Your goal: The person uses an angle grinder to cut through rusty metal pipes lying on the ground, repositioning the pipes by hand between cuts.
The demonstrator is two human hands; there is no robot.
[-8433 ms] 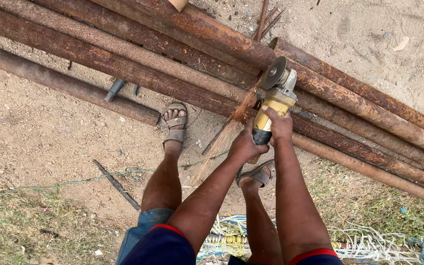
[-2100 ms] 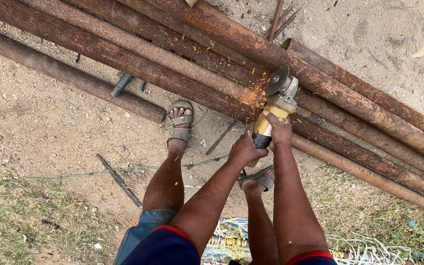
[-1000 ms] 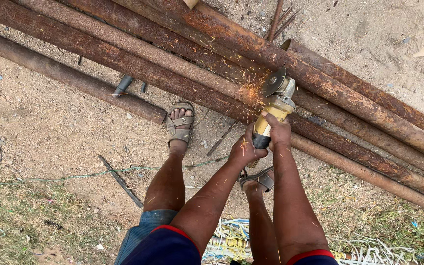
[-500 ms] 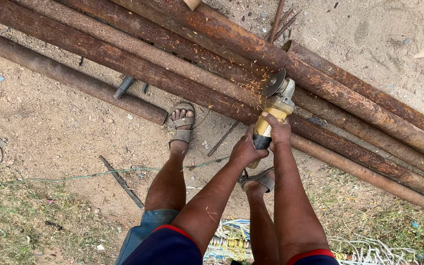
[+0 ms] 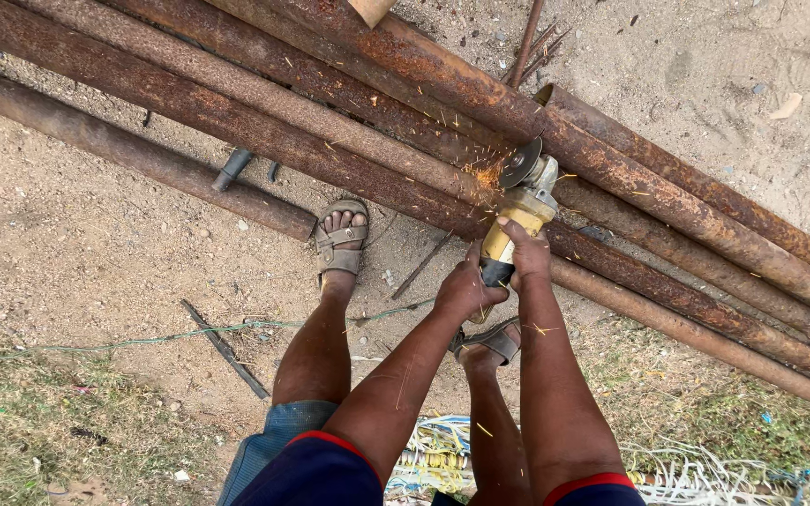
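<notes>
A yellow angle grinder (image 5: 517, 211) is gripped by both of my hands. My left hand (image 5: 466, 289) wraps the rear of its body; my right hand (image 5: 527, 253) holds it further forward. Its grey disc (image 5: 520, 163) touches a rusty steel pipe (image 5: 349, 141), and orange sparks fly from the contact point. Several long rusty pipes (image 5: 667, 201) lie side by side across the sandy ground, running from upper left to lower right.
My sandalled feet (image 5: 341, 239) stand on the dirt just below the pipes. A thin green cable (image 5: 142, 339) crosses the ground at left, near a dark metal rod (image 5: 227, 349). Tangled white wire (image 5: 686, 464) lies at the bottom. A short pipe (image 5: 124, 150) ends beside my left foot.
The grinder has stayed at nearly the same spot on the pipe, shifting slightly. Sparks keep coming from the disc. Both hands have kept their grip.
</notes>
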